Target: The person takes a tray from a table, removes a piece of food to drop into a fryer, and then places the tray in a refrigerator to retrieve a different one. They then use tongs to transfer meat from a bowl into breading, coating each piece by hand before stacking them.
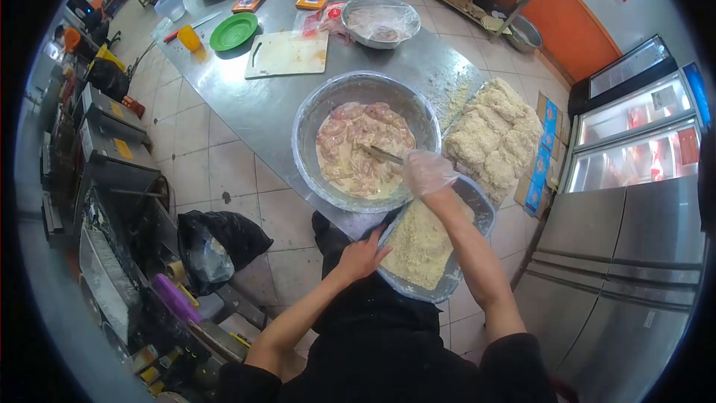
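Note:
My right hand (pixel 429 173), in a clear plastic glove, is closed around a metal utensil (pixel 384 154). Its far end dips into raw chicken pieces (pixel 362 130) in pale batter, so I cannot make out its kind. A large metal bowl (pixel 304 163) holds the chicken. At the near side, my bare left hand (pixel 359 260) grips the left rim of a grey plastic tub (pixel 440 291). Yellowish breading flour (pixel 418 246) fills much of that tub, below my right forearm. Right of the bowl lies a big heap of crumb-coated pieces (pixel 496 134).
On the steel table (pixel 224 89) are a white cutting board (pixel 287 54), a green plate (pixel 233 31), a yellow cup (pixel 189 39) and a film-covered bowl (pixel 381 21). A black bag (pixel 224 242) hangs at left. A steel fridge (pixel 623 254) stands at right.

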Demonstrator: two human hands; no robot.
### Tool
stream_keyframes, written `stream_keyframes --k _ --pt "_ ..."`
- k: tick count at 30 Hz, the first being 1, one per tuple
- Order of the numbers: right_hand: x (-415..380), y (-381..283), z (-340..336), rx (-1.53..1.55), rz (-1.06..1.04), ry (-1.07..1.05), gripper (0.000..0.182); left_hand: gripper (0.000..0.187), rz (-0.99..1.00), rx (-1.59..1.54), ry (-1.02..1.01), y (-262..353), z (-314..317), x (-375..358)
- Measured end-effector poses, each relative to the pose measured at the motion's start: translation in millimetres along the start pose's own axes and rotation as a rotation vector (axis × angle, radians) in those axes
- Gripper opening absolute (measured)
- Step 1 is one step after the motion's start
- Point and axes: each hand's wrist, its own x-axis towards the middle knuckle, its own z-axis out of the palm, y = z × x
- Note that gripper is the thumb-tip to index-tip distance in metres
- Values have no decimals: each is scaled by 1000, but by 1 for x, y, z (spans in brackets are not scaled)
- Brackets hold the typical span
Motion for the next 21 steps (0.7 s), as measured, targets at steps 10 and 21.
stream_keyframes --k 10,21 --pt "-67 66 -136 332 447 -408 36 65 -21 2 -57 6 -7 1" --pt "-178 30 -219 -82 759 -354 31 67 -62 27 -129 10 -10 6"
